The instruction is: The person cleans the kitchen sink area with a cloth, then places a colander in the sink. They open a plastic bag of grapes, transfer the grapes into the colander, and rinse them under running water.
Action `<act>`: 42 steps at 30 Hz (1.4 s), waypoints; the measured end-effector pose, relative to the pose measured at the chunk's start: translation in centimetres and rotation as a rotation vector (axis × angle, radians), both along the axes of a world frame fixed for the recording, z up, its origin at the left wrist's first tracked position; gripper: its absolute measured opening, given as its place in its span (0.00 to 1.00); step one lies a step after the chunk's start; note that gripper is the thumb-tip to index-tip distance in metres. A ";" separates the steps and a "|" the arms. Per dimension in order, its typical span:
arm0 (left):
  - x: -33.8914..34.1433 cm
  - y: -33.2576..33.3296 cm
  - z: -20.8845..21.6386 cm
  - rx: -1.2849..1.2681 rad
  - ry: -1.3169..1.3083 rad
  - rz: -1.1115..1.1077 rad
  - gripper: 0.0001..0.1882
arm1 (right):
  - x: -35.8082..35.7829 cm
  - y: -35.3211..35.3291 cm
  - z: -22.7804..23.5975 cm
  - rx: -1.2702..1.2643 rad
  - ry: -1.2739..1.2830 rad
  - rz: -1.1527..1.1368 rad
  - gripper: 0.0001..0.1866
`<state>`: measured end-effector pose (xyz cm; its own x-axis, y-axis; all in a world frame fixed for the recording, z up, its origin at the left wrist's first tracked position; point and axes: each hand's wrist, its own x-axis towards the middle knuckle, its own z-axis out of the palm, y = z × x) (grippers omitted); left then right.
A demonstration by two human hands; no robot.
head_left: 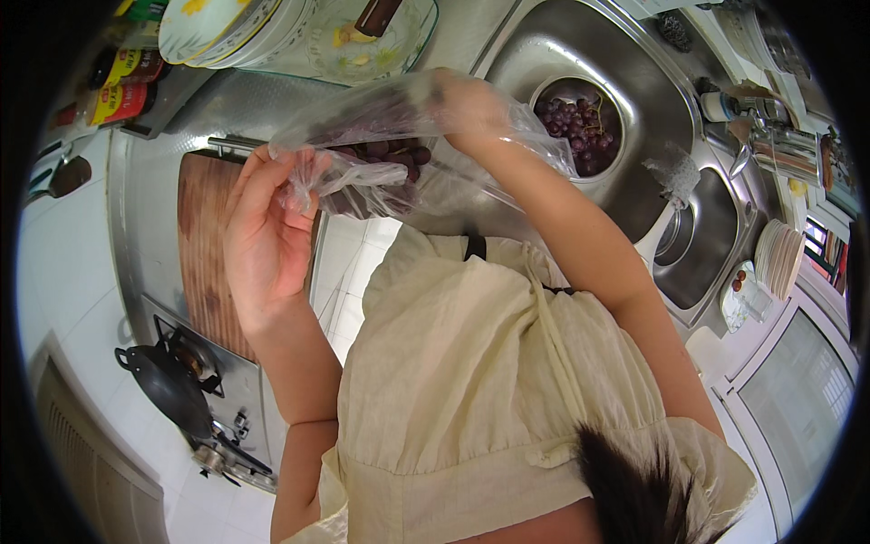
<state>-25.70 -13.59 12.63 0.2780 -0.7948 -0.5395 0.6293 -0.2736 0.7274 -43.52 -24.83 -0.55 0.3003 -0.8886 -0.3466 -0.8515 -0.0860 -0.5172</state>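
A clear plastic bag (304, 127) with dark purple grapes (412, 156) in it stretches between my two hands, above the counter's front edge. My left hand (272, 218) pinches one end of the bag, thumb and fingertips closed on the crumpled film. At the far end, my right hand (471, 109) is closed around the plastic, somewhat blurred by motion; film hangs from it toward the sink. A round metal bowl (619, 154) sits in the larger basin of the steel sink (517, 68), just right of my right hand. Inside this bowl lies a bunch of purple grapes (580, 131).
A wooden cutting board (204, 236) lies left of my left hand, beside a stove with a black wok (172, 390). Stacked plates (263, 36) and a glass tray (412, 54) stand at the back. A white-handled brush (657, 231) rests by the smaller basin.
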 end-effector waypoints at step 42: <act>1.4 3.2 3.5 0.031 -0.836 -0.431 0.03 | -1.2 5.8 6.3 -0.287 -0.582 0.415 0.09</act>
